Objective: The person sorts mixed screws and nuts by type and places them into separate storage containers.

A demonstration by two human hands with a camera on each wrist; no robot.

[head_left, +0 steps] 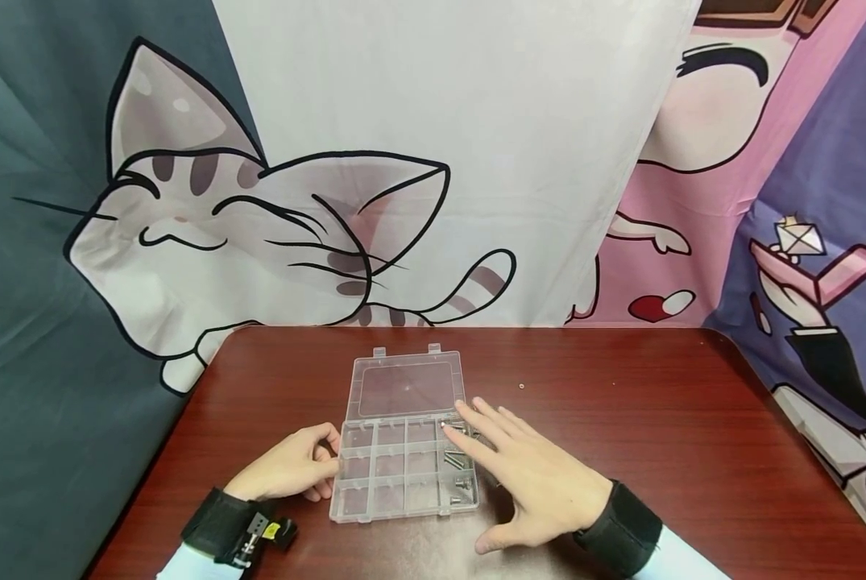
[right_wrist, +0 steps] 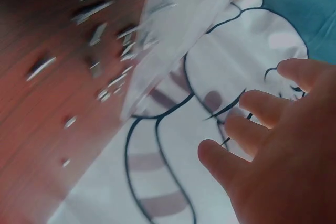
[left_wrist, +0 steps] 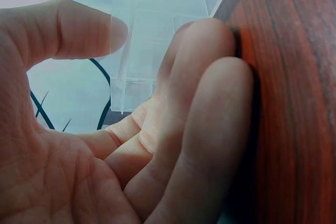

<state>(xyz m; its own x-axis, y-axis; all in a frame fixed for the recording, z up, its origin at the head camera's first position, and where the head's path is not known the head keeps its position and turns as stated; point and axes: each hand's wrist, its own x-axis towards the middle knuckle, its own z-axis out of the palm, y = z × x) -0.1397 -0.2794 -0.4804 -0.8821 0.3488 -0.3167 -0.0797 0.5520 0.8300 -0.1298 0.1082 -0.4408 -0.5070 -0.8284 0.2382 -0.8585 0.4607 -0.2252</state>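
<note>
A clear plastic compartment box (head_left: 392,463) lies on the table with its lid (head_left: 407,387) folded back. My left hand (head_left: 295,465) holds the box's left edge, thumb and curled fingers at the side wall; the left wrist view shows the thumb (left_wrist: 89,30) against the clear plastic. Over the box's right side my right hand (head_left: 530,475) hovers with fingers spread, holding nothing. Small metal screws (head_left: 456,460) sit in the right column of compartments. Several loose metal pieces (right_wrist: 42,68) lie on the wood beside the box in the right wrist view; in the head view my right hand hides most of them.
The reddish-brown table (head_left: 657,427) extends to both sides of the box. A tiny ring-shaped piece (head_left: 522,386) lies right of the lid. Behind the table's back edge hangs a cloth (head_left: 476,97) printed with a cartoon cat.
</note>
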